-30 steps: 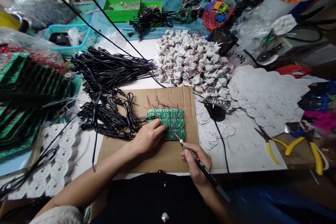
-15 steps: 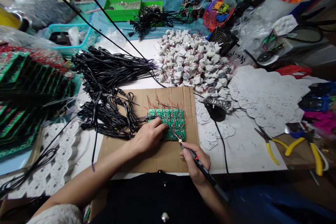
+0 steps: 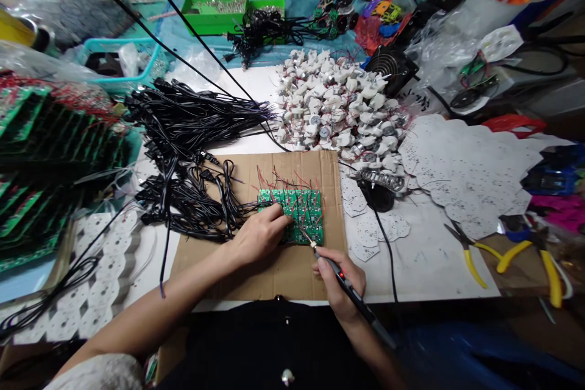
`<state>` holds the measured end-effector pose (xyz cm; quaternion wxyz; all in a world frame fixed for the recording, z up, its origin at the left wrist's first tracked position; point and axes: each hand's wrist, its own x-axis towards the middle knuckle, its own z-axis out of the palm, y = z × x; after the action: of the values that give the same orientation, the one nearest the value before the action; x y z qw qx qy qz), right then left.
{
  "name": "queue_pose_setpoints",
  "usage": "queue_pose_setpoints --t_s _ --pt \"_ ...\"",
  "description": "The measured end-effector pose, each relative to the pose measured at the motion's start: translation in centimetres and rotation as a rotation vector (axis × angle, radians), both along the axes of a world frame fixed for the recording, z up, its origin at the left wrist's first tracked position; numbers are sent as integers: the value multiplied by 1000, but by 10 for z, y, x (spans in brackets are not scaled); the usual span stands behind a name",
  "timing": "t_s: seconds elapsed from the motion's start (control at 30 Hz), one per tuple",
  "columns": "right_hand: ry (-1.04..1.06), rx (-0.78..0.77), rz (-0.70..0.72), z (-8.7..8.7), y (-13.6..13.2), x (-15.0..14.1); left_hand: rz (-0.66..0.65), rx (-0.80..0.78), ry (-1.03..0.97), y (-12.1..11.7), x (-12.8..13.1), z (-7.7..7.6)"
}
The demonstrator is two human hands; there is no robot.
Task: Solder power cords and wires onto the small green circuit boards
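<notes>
A green circuit board, with thin red and black wires rising from it, lies on a flat sheet of cardboard. My left hand rests over the board's left part, its fingers pinched together; what they hold is hidden. Black power cables reach the board just behind that hand. In my right hand is a soldering iron with a small red light, gripped like a pen. Its tip meets the board's lower middle, close to my left fingertips.
Behind the board are a heap of white motor units and a bundle of black cables. Stacked green boards stand at left. White perforated sheets and yellow-handled pliers lie at right. Green trays sit at the back.
Almost nothing differs. The view has shifted very slightly, while both hands and the soldering iron keep their places at the board.
</notes>
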<state>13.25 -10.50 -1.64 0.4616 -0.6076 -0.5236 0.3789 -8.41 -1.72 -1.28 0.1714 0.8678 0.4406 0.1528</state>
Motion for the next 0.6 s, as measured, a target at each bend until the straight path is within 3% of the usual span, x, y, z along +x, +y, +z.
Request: queue_pose_setpoints --t_s 0.2,0.6 --pt "-75 37 29 -4 -1 3 -5 -25 12 1 0 0" --pt "-9 35 26 -9 -2 3 -10 12 38 2 1 2"
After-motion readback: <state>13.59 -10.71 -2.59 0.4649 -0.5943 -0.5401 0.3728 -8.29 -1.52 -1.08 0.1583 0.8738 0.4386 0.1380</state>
